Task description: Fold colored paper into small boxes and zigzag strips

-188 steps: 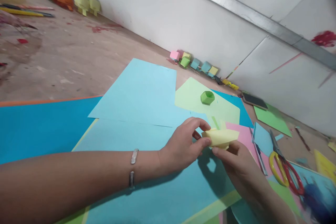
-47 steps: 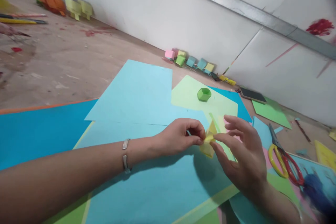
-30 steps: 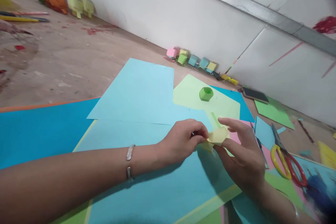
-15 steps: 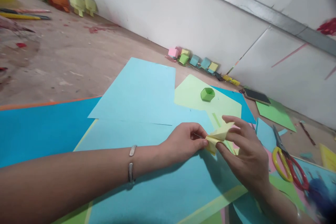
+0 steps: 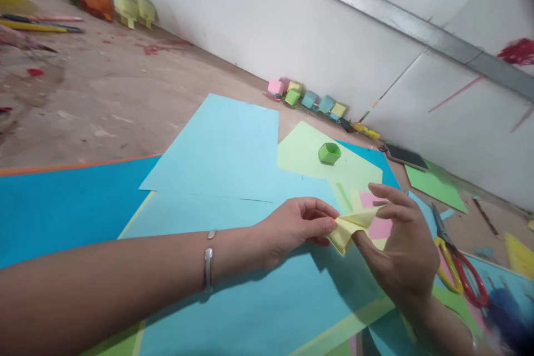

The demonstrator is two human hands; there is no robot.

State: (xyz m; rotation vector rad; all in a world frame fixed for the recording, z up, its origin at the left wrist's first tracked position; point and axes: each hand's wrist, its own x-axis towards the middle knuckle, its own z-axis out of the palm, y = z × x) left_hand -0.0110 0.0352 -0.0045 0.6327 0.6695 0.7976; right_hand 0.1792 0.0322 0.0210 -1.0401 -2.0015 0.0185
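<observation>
A small piece of folded yellow paper point(image 5: 348, 228) is held between both hands, above light blue paper sheets point(image 5: 233, 267). My left hand point(image 5: 302, 225) pinches its left end with thumb and fingers. On the other side, my right hand point(image 5: 403, 242) has its thumb under the paper and its fingertips at the upper right point, with the fingers bent and somewhat apart. Creases and a flared flap show on the paper. Beyond it, a small green folded paper box point(image 5: 329, 153) stands on a pale green sheet point(image 5: 292, 150).
Scissors point(image 5: 456, 256) with yellow and red handles lie right of my right hand. A dark phone point(image 5: 405, 157) rests by a green sheet point(image 5: 438, 186). Small coloured paper boxes point(image 5: 309, 100) line the white wall point(image 5: 233, 16). Orange paper shapes point(image 5: 92, 0) stand far left.
The yellow paper has shifted slightly right and its folds look more spread. My right hand has moved a little right, its fingers more extended; my left hand keeps its pinch.
</observation>
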